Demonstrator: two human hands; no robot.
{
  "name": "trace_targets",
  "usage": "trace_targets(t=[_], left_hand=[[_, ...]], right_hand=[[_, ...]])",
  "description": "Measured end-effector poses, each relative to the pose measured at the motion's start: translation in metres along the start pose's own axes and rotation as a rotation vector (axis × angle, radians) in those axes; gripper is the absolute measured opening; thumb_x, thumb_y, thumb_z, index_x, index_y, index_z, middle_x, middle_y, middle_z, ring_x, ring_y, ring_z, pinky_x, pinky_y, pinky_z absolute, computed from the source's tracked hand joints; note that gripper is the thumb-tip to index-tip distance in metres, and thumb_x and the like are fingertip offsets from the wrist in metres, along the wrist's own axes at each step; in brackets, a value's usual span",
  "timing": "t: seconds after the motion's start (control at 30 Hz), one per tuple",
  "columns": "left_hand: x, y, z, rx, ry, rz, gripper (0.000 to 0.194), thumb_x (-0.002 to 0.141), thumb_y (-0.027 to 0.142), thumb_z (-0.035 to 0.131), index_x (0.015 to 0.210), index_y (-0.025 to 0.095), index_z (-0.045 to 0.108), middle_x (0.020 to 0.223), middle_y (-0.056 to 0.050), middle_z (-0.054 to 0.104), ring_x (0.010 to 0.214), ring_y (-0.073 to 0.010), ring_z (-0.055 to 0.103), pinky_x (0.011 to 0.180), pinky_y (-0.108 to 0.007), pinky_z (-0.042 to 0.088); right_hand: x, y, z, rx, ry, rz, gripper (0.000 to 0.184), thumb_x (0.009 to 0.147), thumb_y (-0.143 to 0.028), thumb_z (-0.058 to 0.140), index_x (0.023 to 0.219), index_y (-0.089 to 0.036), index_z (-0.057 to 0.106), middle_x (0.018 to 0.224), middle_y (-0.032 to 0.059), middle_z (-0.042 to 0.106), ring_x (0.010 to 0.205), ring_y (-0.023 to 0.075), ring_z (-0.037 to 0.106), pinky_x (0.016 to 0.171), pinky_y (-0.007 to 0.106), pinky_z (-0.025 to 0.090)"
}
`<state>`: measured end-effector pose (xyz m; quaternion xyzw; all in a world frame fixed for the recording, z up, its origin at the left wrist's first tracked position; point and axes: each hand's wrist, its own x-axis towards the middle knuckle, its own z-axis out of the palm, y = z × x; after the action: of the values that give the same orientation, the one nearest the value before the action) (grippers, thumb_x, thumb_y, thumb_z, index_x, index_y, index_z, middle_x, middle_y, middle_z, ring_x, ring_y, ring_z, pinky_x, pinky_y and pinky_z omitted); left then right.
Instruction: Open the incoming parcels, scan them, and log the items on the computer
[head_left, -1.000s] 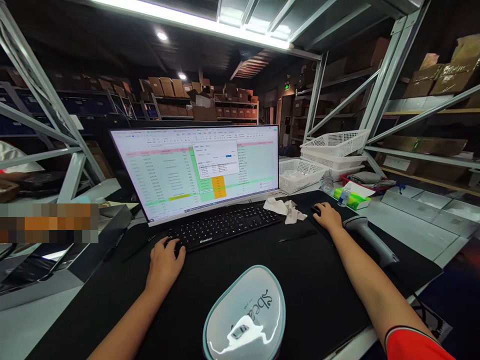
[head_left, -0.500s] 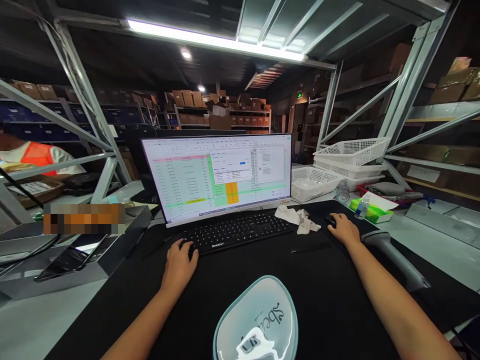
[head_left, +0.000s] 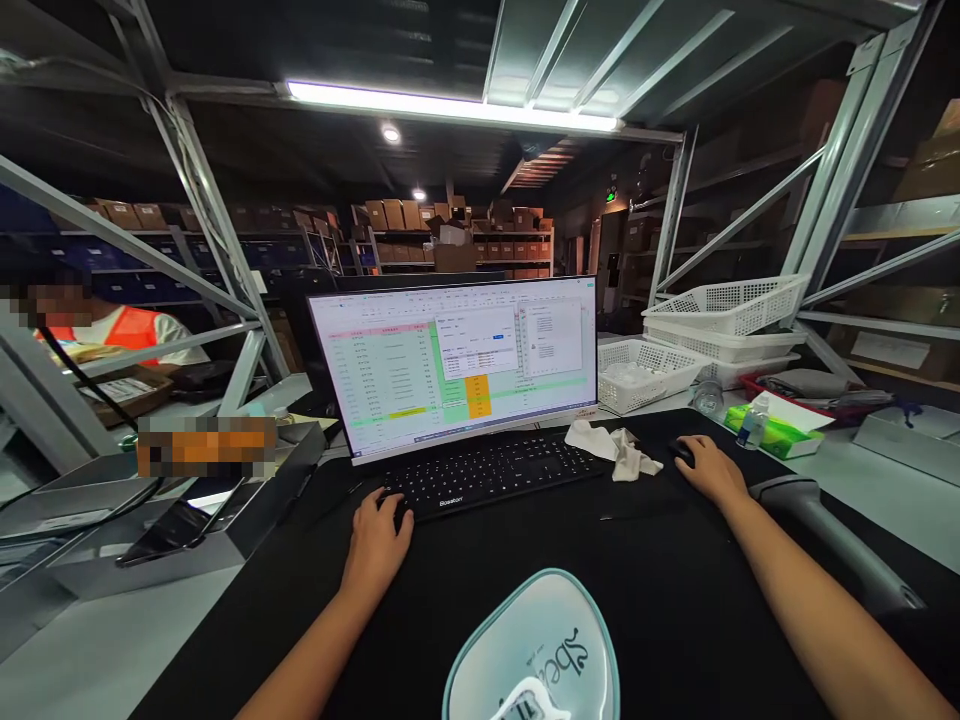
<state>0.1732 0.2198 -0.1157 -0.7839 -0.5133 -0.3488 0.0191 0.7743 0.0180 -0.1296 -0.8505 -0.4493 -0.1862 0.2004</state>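
Observation:
My left hand (head_left: 379, 535) rests at the left end of the black keyboard (head_left: 491, 472), fingers curled onto its corner keys. My right hand (head_left: 712, 470) lies cupped over a black mouse (head_left: 681, 452) on the black desk mat (head_left: 660, 590). Behind the keyboard stands a monitor (head_left: 457, 365) showing a spreadsheet with dialog windows. A crumpled white cloth (head_left: 615, 448) lies between keyboard and mouse. A grey barcode scanner (head_left: 817, 520) lies just right of my right forearm.
A pale badge with lettering (head_left: 536, 650) hangs below the camera. White mesh baskets (head_left: 720, 325) stack at the right, beside a green tissue pack (head_left: 772, 432) and small bottle. A grey printer (head_left: 172, 510) sits left. A person in an orange vest (head_left: 112, 330) works behind the left rack.
The camera has turned left and tilted up, so everything shifts right and the person at left comes into view. A second window opened on the screen. Both hands stay on keyboard and mouse.

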Motion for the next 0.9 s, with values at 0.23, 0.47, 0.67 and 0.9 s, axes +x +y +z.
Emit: trace_targets(t=[0.23, 0.47, 0.67, 0.9], left_hand=[[0.001, 0.002, -0.003, -0.005, -0.018, -0.019, 0.045, 0.092, 0.039, 0.043, 0.118, 0.012, 0.068, 0.135, -0.021, 0.051, 0.129, -0.0387, 0.051, 0.103, -0.054, 0.051], [0.0, 0.001, -0.002, 0.005, -0.018, -0.007, 0.045, 0.093, 0.038, 0.042, 0.119, 0.011, 0.067, 0.135, -0.021, 0.05, 0.13, -0.0381, 0.05, 0.103, -0.054, 0.05], [0.001, 0.0, 0.0, 0.006, -0.013, 0.0, 0.047, 0.092, 0.038, 0.041, 0.118, 0.009, 0.068, 0.135, -0.023, 0.05, 0.129, -0.0392, 0.049, 0.103, -0.055, 0.05], [0.0, -0.002, 0.001, 0.003, -0.012, 0.002, 0.048, 0.093, 0.04, 0.04, 0.12, 0.011, 0.067, 0.136, -0.021, 0.049, 0.13, -0.0386, 0.048, 0.103, -0.055, 0.05]], right_hand=[[-0.002, 0.001, 0.003, 0.009, 0.018, 0.008, 0.042, 0.09, -0.039, 0.05, 0.127, -0.025, 0.062, 0.134, 0.0086, 0.055, 0.108, 0.0256, 0.063, 0.093, 0.038, 0.051], [0.002, 0.008, 0.01, 0.035, 0.033, -0.022, 0.042, 0.088, -0.037, 0.051, 0.125, -0.024, 0.063, 0.131, 0.0094, 0.059, 0.11, 0.0257, 0.063, 0.097, 0.038, 0.05], [0.007, 0.012, 0.014, 0.072, 0.052, -0.071, 0.059, 0.085, -0.036, 0.051, 0.141, -0.019, 0.05, 0.124, 0.0129, 0.063, 0.115, 0.0283, 0.061, 0.102, 0.042, 0.049], [0.006, 0.016, 0.02, 0.08, 0.08, -0.08, 0.044, 0.085, -0.035, 0.051, 0.126, -0.024, 0.061, 0.13, 0.0098, 0.06, 0.112, 0.0268, 0.063, 0.1, 0.04, 0.05]])
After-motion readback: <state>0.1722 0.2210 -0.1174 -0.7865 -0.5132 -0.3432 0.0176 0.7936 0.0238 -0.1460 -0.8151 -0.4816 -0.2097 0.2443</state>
